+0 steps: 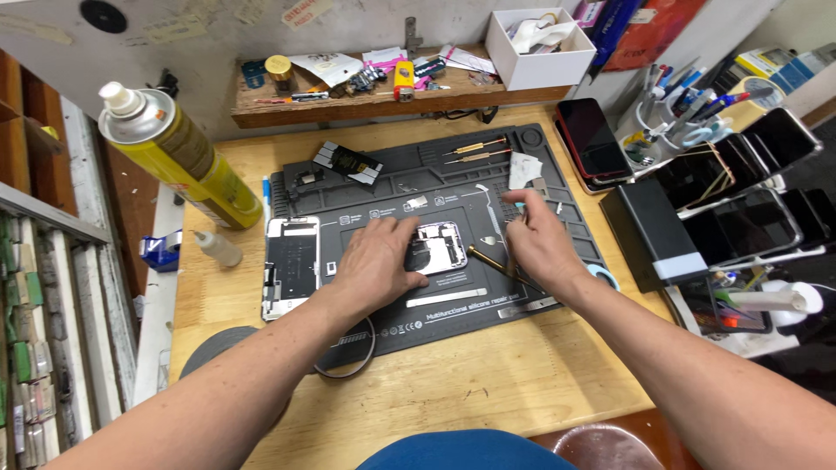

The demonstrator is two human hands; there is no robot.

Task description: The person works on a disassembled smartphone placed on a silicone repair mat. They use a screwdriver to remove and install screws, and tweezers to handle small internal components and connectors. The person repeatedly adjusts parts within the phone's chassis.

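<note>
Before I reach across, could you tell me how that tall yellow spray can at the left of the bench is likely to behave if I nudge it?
The yellow spray can stands tall on a narrow base, so a nudge near its top would probably tip it. Being round, it would likely roll once down, perhaps toward the small white squeeze bottle. Its smooth metal side looks somewhat slippery.

Phone body (pixel 440 246) half under left hand (pixel 376 264)

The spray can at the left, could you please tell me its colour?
Yellow spray can, dark label, silver top; head view.
</note>
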